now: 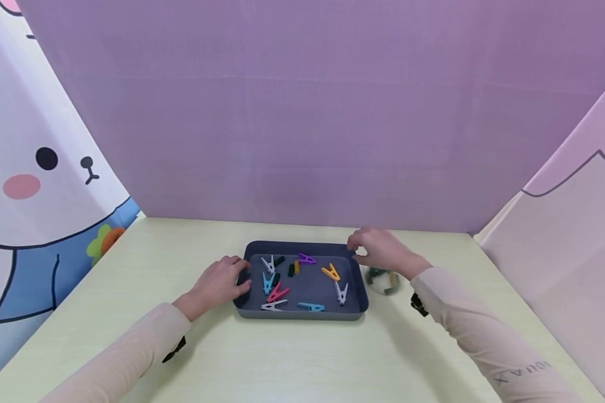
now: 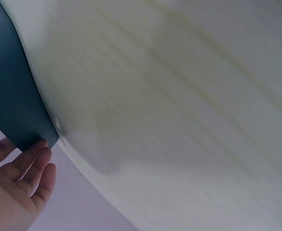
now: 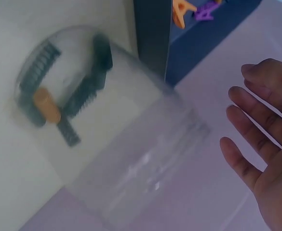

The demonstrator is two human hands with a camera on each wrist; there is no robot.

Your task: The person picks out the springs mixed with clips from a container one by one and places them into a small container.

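Note:
A dark grey-blue tray (image 1: 305,291) stands on the table. My left hand (image 1: 217,285) grips its left rim, with several fingertips against the outer wall in the left wrist view. By the far right corner my right hand (image 1: 383,252) hovers with fingers loosely bent and nothing between them. Clothespins lie scattered in the tray: a red one (image 1: 278,293), a purple one (image 1: 307,259), an orange one (image 1: 331,272), plus light blue (image 1: 311,307) and white ones (image 1: 341,293). Among them are small dark green pieces (image 1: 291,270) and a small orange piece (image 1: 297,267).
A clear, see-through jar (image 3: 131,149) stands right of the tray, below my right forearm. Ridged dark green pieces (image 3: 85,98) and an orange piece (image 3: 47,105) lie at its bottom. A purple cloth wall (image 1: 302,140) rises behind the pale table (image 1: 282,358).

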